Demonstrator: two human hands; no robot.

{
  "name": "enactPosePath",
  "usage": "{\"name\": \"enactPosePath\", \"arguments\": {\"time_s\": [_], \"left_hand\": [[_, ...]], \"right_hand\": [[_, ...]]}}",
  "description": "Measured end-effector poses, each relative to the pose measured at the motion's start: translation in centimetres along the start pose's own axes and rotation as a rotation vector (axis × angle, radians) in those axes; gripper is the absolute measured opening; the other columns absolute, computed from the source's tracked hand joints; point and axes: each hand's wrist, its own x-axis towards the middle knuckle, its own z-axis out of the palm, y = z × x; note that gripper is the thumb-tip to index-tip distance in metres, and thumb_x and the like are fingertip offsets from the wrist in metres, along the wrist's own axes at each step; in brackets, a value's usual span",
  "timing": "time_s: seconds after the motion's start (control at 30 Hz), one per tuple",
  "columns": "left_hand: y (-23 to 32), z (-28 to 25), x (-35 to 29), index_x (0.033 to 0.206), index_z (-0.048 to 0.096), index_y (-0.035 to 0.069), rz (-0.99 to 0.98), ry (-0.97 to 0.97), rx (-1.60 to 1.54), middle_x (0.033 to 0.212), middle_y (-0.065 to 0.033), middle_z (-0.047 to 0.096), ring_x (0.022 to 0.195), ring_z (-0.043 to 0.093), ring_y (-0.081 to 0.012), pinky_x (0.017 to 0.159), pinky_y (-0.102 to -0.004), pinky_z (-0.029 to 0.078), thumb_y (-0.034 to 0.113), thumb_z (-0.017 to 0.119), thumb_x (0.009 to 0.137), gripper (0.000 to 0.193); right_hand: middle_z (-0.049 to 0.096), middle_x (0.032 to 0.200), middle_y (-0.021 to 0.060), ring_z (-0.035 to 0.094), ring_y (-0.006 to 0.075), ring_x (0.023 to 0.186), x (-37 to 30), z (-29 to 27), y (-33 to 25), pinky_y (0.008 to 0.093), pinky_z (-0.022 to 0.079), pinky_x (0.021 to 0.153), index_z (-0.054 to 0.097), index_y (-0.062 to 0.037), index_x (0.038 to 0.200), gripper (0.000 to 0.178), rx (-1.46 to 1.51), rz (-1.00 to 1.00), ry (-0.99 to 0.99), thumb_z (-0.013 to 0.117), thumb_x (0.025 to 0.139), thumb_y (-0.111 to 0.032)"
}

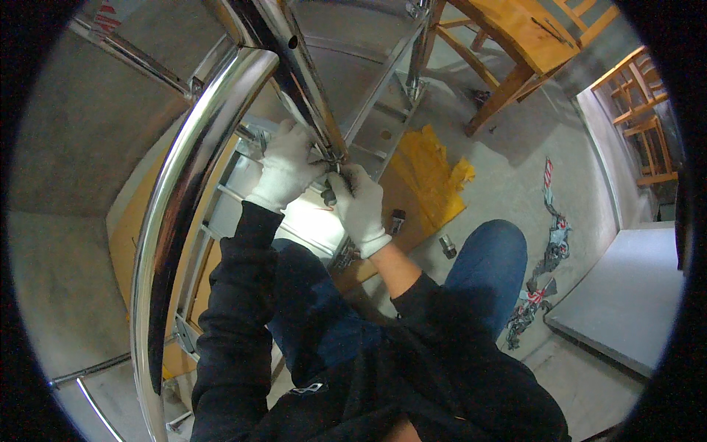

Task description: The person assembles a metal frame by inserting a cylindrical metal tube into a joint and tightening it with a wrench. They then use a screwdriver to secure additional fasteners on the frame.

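Both my hands wear white knit gloves and meet at the foot of a shiny chrome post (313, 88). My left hand (283, 166) lies to the left of the post's lower end, its fingers curled in toward the joint. From the right, my right hand (359, 205) closes its fingers around something small at the same joint. A dark, rounded piece (328, 196) shows between the two hands, but what the fingers grip is mostly hidden. Underneath lies a silvery metal frame (209, 228). A thick curved chrome rail (168, 199) sweeps past my left arm.
A crumpled yellow sheet (427, 177) lies on brown board right of my hands. Near my knee stands a small metal fitting (447, 247). Torn grey and red-striped wrapping (554, 243) trails across the floor. Beyond are a wooden table (515, 37), wooden chairs (648, 151) and a grey slab (626, 287).
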Motion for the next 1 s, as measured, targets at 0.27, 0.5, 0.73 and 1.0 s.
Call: {"name": "enactPosePath", "arguments": {"time_s": [0.27, 0.5, 0.73, 1.0], "left_hand": [[0.6, -0.3, -0.1, 0.093, 0.063, 0.007, -0.045, -0.012, 0.029, 0.094, -0.0156, 0.057, 0.097, 0.053, -0.0360, 0.082, -0.0431, 0.047, 0.016, 0.075, 0.061, 0.036], [-0.2, -0.1, -0.3, 0.097, 0.064, 0.007, -0.037, -0.021, 0.074, 0.097, -0.0160, 0.057, 0.098, 0.052, -0.0356, 0.083, -0.0423, 0.046, 0.016, 0.075, 0.062, 0.038], [-0.2, -0.7, 0.1, 0.096, 0.068, 0.007, -0.139, -0.112, -0.084, 0.098, -0.0168, 0.055, 0.100, 0.053, -0.0347, 0.085, -0.0406, 0.046, 0.021, 0.080, 0.060, 0.040], [-0.8, -0.2, 0.7, 0.094, 0.068, 0.005, -0.118, -0.153, -0.134, 0.104, -0.0177, 0.052, 0.102, 0.051, -0.0323, 0.086, -0.0386, 0.046, 0.026, 0.081, 0.059, 0.042]], "right_hand": [[0.061, 0.082, 0.0116, 0.062, 0.0167, 0.060, -0.8, 1.5, -1.9, 0.0284, 0.053, 0.054, 0.052, 0.0030, 0.100, 0.016, 0.545, 0.246, 0.065, 0.052, 0.092, -0.011], [0.060, 0.084, 0.0058, 0.058, 0.0129, 0.067, -1.0, 2.6, -2.8, 0.0243, 0.047, 0.056, 0.056, -0.0039, 0.099, 0.017, 1.163, 0.510, 0.123, 0.055, 0.093, -0.019], [0.059, 0.083, 0.0042, 0.055, 0.0114, 0.067, -0.6, 2.4, -1.8, 0.0227, 0.043, 0.054, 0.057, -0.0058, 0.099, 0.017, 1.538, 0.713, 0.062, 0.053, 0.094, -0.022], [0.062, 0.080, 0.0124, 0.062, 0.0161, 0.060, -1.3, -1.8, -0.7, 0.0275, 0.050, 0.051, 0.053, 0.0031, 0.106, 0.022, 0.379, 0.346, -0.026, 0.052, 0.092, -0.014]]}}
